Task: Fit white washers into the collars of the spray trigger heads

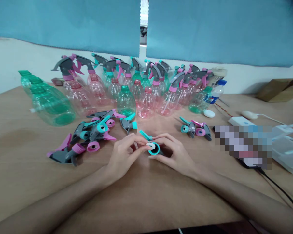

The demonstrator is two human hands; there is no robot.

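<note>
In my right hand [177, 154] is a trigger spray head [157, 150] with a teal collar and teal trigger, its open collar facing me. My left hand [125, 154] pinches a small white disc [150, 146] between thumb and fingertips, right at the collar's left rim. Whether the disc touches the rim I cannot tell. To the left lies a pile of loose spray heads [92, 133] with pink or teal collars. One teal spray head [128, 124] lies just beyond my left hand. Beyond my right hand rest two more, one teal [188, 128] and one pink [202, 130].
Pink and green bottles [146, 105] stand in rows at the back, many topped with spray heads. Green bottles [52, 109] stand at left. A white lid [209, 113], a blurred-out phone-like device [244, 146] with a cable, and a clear plastic box [288, 146] lie on the right.
</note>
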